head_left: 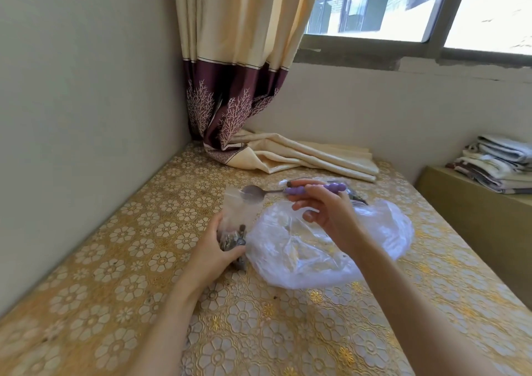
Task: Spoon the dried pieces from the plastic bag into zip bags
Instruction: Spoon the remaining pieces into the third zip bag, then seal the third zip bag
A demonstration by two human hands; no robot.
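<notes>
My left hand (214,247) grips a small clear zip bag (234,217) that stands upright on the table, with dark dried pieces (233,238) in its bottom. My right hand (325,211) pinches the purple beaded handle of a metal spoon (254,193). The spoon's bowl hangs at the zip bag's open top and looks empty. Under my right hand lies a crumpled, translucent white plastic bag (302,257), its contents hard to make out.
A gold floral tablecloth (144,260) covers the table, which sits in a wall corner. A cream and maroon curtain (288,153) trails onto the far end. More zip bags (349,187) with dark pieces lie behind my right hand. Folded towels (495,162) sit on a cabinet at right.
</notes>
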